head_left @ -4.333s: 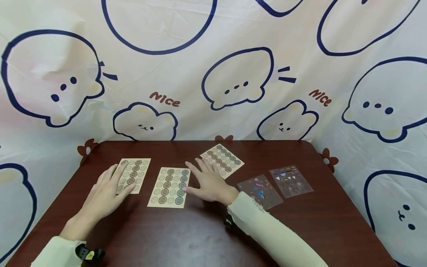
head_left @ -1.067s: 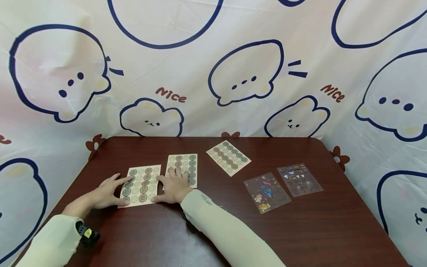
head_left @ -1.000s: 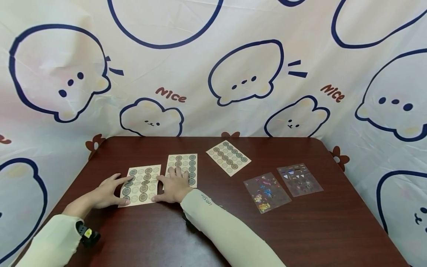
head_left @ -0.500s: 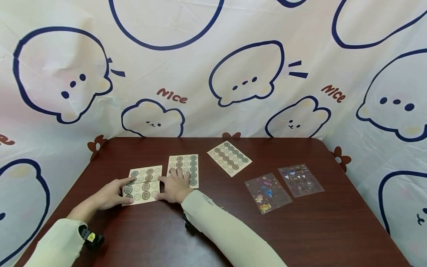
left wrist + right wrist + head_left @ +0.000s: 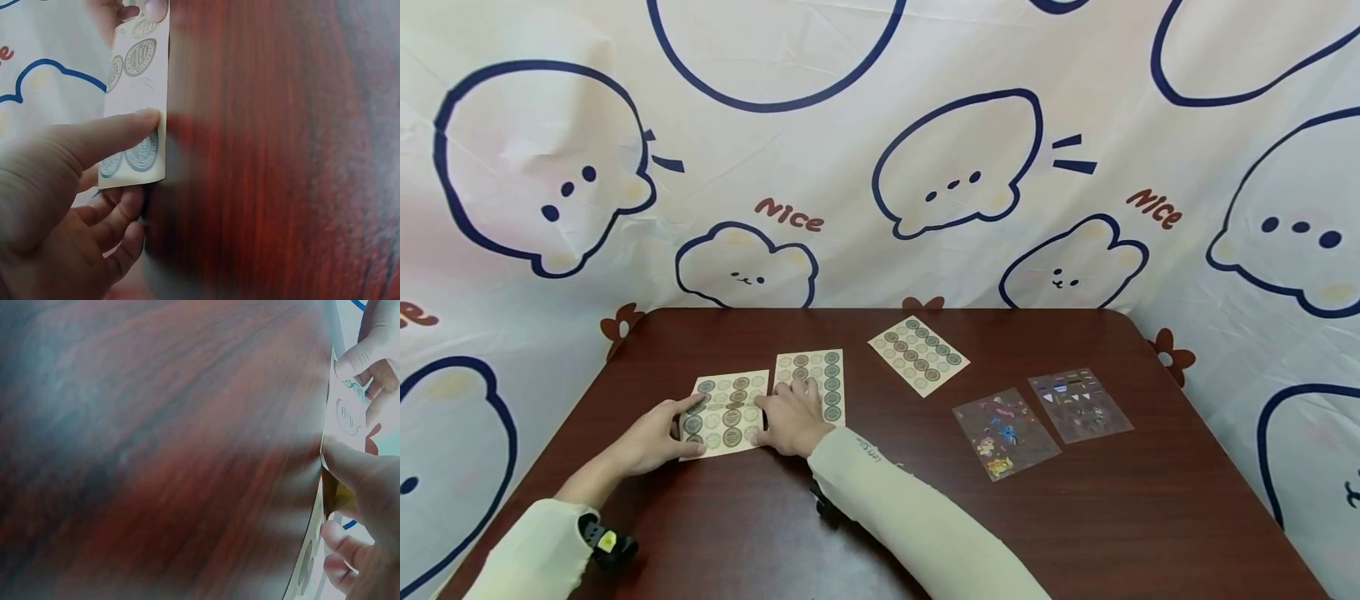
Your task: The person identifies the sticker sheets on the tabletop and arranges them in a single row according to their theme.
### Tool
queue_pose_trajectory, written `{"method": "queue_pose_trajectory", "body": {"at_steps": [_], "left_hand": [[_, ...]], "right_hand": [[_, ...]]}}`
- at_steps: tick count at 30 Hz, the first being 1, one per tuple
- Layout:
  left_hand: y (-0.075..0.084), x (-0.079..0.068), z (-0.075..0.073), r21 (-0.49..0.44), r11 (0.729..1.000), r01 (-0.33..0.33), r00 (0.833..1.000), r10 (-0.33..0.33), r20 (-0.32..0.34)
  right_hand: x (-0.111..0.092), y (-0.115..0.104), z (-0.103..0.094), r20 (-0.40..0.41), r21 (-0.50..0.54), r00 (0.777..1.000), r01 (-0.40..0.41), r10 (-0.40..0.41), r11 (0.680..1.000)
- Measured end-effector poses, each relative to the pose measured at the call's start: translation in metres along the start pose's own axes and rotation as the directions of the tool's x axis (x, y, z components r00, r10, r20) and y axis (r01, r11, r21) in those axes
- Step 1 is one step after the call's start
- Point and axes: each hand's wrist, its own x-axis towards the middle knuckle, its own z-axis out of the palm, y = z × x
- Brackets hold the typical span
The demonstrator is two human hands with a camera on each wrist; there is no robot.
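The left hand (image 5: 651, 439) pinches the left side of a cream sheet (image 5: 730, 408) with round pictures, thumb on top. The right hand (image 5: 793, 422) pinches its right side between thumb and finger. The cream sheet is between both hands, toward the left of the worktop (image 5: 880, 517). A second sheet (image 5: 832, 385) is just beside it.
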Motion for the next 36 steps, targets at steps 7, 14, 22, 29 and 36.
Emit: {"method": "queue_pose_trajectory", "body": {"at_steps": [7,14,22,29,36], "left_hand": [[0.002,-0.002,0.004,-0.029,1.0,-0.001,0.999,0.0,-0.036],[0.002,-0.002,0.005,-0.026,0.999,-0.027,0.997,0.025,-0.073],[0.007,-0.004,0.001,-0.012,0.999,-0.03,0.993,0.028,-0.115],[0.015,-0.011,-0.001,-0.055,0.997,-0.052,0.983,0.041,-0.176],[0.028,-0.016,-0.007,-0.057,0.996,-0.076,0.967,0.059,-0.249]], "right_hand": [[-0.005,-0.001,-0.007,-0.049,0.126,0.999,0.022,-0.016,0.992],[-0.007,0.002,-0.012,-0.065,0.29,0.998,0.015,0.004,0.957],[-0.004,0.009,-0.011,-0.136,0.517,0.988,0.135,-0.074,0.845],[-0.005,0.009,-0.016,-0.142,0.804,0.99,0.101,0.025,0.585],[-0.011,0.016,-0.021,-0.179,0.819,0.984,0.145,0.008,0.556]]}}
